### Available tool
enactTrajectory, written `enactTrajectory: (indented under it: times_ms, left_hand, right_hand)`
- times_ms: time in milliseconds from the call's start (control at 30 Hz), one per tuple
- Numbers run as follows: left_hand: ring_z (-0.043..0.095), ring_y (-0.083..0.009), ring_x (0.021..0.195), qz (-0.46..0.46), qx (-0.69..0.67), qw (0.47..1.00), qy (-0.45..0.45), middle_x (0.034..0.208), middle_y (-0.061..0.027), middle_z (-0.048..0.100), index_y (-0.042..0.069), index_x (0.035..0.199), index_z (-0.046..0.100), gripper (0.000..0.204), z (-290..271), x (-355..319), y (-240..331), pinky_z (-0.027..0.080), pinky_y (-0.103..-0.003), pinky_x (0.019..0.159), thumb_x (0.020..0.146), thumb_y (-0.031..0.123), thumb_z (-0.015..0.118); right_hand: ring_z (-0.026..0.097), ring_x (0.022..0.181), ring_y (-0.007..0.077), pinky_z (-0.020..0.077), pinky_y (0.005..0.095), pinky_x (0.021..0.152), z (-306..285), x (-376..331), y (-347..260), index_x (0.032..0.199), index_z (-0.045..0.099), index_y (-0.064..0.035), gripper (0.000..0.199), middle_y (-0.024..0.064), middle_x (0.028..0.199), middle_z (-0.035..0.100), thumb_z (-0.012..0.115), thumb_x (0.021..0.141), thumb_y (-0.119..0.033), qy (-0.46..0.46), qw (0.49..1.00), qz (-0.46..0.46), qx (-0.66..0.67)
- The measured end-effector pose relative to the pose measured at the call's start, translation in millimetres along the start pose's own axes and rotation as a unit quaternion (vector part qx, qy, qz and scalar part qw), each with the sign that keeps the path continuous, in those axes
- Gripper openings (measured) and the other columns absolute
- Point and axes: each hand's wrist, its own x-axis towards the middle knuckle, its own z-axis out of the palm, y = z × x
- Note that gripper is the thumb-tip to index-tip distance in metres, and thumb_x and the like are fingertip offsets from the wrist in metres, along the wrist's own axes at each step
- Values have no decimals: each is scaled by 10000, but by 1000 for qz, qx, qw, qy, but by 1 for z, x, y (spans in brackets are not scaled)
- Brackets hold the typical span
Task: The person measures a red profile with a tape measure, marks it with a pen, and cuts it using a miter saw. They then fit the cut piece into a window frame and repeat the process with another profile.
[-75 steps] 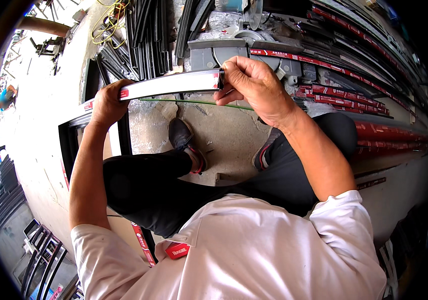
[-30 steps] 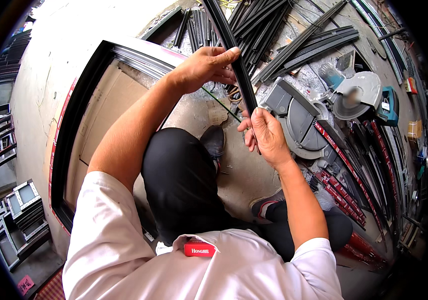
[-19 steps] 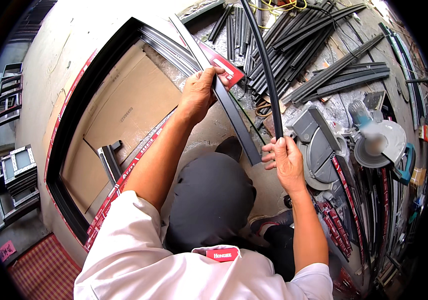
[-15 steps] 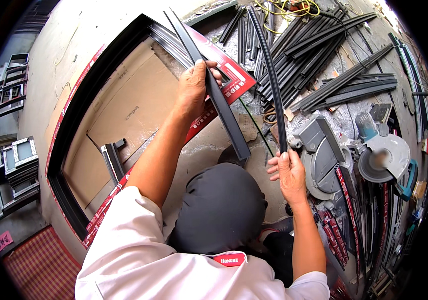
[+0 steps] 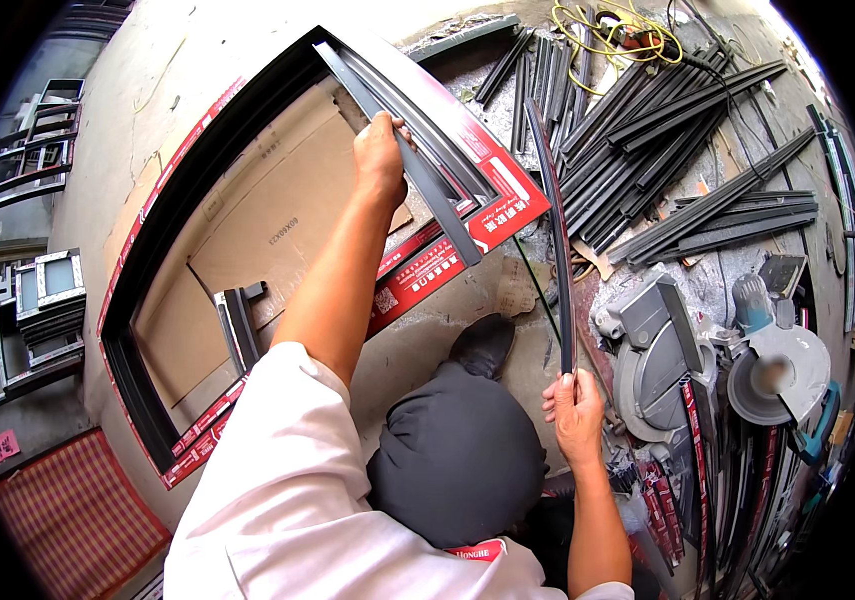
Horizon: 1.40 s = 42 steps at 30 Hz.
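Note:
My left hand is closed around a flat dark grey strip. The strip slants along the right side of a large black frame wrapped in red and white film; its far end is close to the frame's far corner, and its near end overlaps the red film. Whether it rests on the frame I cannot tell. In my right hand, the fingers and thumb pinch the near end of a long, slim black strip, which points away from me to the right of the frame.
Cardboard lies inside the frame, with a short dark profile piece on it. Black profiles are heaped at the far right, beside a yellow cable. A grey mitre saw stands nearer. My knee is between my arms.
The left strip has moved over the frame's right side, its far end now close to the far corner. My right hand and its strip have shifted lower in view. The view itself has moved slightly.

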Motion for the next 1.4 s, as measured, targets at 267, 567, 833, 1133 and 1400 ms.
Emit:
enactTrajectory:
  times_ms: [267,567,833,1133,1400]
  left_hand:
    - [534,-163,595,30,23,998,53,692,-33,564,37,881,584,271,11,33,1,469,-323,576,1005,276,554]
    - [633,-223,705,75,95,988,95,840,-102,658,-116,999,645,426,15,78,-8,530,-409,656,965,305,593]
    - [697,-295,898,112,167,970,133,1025,-268,734,-236,1048,656,563,25,79,-16,548,-440,849,936,311,584]
    - [704,-330,964,109,141,974,140,1088,-287,722,-234,1112,638,642,39,76,-21,551,-456,864,986,388,544]
    - [713,-379,1022,114,169,967,153,1137,-323,713,-236,1147,628,691,37,85,-27,547,-463,906,1027,435,512]
  right_hand:
    - [615,690,91,501,229,567,0,3,1,1097,583,-26,369,43,845,649,541,1109,-393,-6,1000,8,-11]
    - [586,677,76,475,252,588,4,3,3,1033,579,-27,352,24,792,639,588,1089,-374,3,1000,29,-2]
    - [576,670,87,478,267,625,5,6,8,980,565,-41,382,9,773,611,584,1085,-408,9,1000,20,-9]
    - [592,658,109,493,289,628,5,7,17,964,572,-38,373,21,756,618,589,1081,-392,20,999,16,-25]
    - [589,657,106,488,288,625,7,8,14,963,570,-36,353,18,747,619,591,1081,-368,21,999,22,-24]
